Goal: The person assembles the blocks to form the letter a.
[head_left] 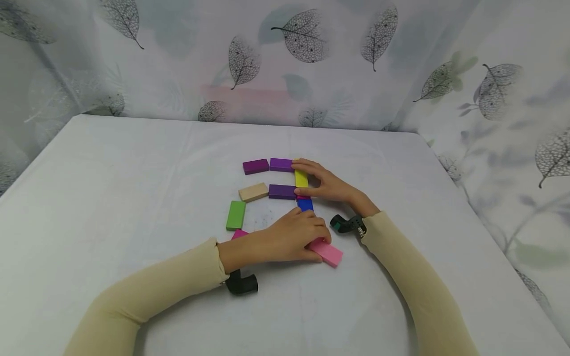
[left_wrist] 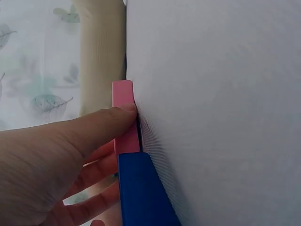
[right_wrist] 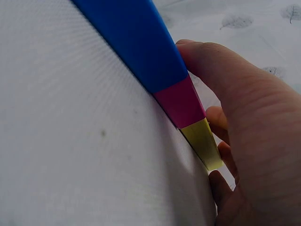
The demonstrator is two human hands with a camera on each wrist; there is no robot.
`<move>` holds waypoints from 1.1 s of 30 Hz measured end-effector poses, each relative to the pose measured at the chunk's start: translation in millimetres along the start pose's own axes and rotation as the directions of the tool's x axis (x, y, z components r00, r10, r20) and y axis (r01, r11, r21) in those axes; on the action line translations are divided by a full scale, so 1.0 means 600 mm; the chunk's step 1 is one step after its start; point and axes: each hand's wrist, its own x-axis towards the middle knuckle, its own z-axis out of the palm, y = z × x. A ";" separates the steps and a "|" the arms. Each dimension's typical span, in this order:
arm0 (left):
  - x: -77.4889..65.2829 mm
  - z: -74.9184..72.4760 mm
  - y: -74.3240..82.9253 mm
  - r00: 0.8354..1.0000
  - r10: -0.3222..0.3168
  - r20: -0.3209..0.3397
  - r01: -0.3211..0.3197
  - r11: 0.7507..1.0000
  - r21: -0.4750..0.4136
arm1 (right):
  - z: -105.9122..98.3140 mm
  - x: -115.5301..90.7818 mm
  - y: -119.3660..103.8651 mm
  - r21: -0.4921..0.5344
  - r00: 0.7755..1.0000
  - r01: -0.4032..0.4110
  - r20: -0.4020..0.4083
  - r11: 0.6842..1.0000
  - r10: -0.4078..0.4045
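Observation:
My left hand (head_left: 294,236) pinches a pink block (head_left: 331,254) between thumb and fingers at the near end of the row. In the left wrist view the pink block's end meets a blue block (left_wrist: 141,188). My right hand (head_left: 330,185) rests over the right side, its fingertips at the far end of a yellow block (head_left: 301,179) and its thumb by a magenta block (right_wrist: 181,104). Blue, magenta and yellow lie end to end in the right wrist view. A purple block (head_left: 281,164) and a dark purple block (head_left: 282,192) run left from this row.
Further left lie a plum block (head_left: 256,166), a tan wooden block (head_left: 254,192) and a green block (head_left: 236,215). Another magenta block (head_left: 239,234) is partly hidden by the left wrist. All are on a white-covered table (head_left: 133,173), with a leaf-patterned curtain (head_left: 178,64) behind.

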 end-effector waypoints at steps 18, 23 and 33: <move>-0.024 -0.013 -0.021 0.996 -0.079 -0.041 0.076 0.995 -0.058 | 0.000 -0.004 -0.002 -0.009 1.000 0.013 0.006 1.000 -0.012; -0.035 -0.014 -0.028 0.992 -0.123 -0.019 0.121 0.987 -0.103 | 0.000 -0.002 -0.002 -0.017 1.000 -0.006 0.009 1.000 0.006; -0.029 -0.007 -0.031 0.995 -0.096 0.014 0.097 0.983 -0.158 | -0.001 -0.003 0.000 -0.019 1.000 -0.016 0.010 1.000 0.016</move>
